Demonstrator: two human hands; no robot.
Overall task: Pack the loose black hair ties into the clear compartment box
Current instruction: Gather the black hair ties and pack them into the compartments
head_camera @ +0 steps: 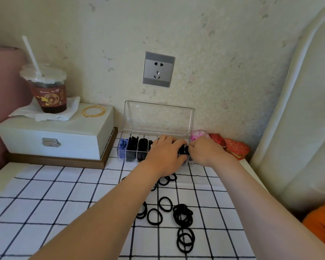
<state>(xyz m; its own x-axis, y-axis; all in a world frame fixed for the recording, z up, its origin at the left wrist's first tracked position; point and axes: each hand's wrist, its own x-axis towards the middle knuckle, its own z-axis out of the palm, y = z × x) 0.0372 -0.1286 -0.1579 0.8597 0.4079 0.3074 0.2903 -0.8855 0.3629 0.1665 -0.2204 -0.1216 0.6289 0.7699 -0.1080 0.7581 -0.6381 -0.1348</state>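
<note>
Loose black elastic hair ties [183, 215] lie scattered on the near cloth, some single, some piled, between the two forearms. More lie right at the left wrist. The clear plastic compartment box [120, 155] sits at the back against the wall with its lid [158, 117] propped upright, so the cells are open from above. The left cells are already stuffed with black ties, and the far-left one holds blue ties [122, 147].

Both hands meet over the right-hand cells. The right hand [204, 151] has its fingers curled, pinching a small bunch of black ties [184, 149] at the box top. The left hand [165, 149] lies across the cells beside it, probably steadying the box or tamping (grip hidden, cannot tell). I judge this as mid-task: plenty still loose.

The bench [0, 173] carries a white cloth with a black grid [64, 203].

- **Left:** a white jewellery case with a metal clasp [64, 132] carries a gold bangle [93, 111] and a dark iced drink cup with straw [49, 91].
- **Right of the box:** a pink round pouch [199, 135] and red embroidered pouches [233, 147].
- **Room:** a grey wall socket [158, 69] above, and a cream padded headboard [298, 109] far right.
</note>
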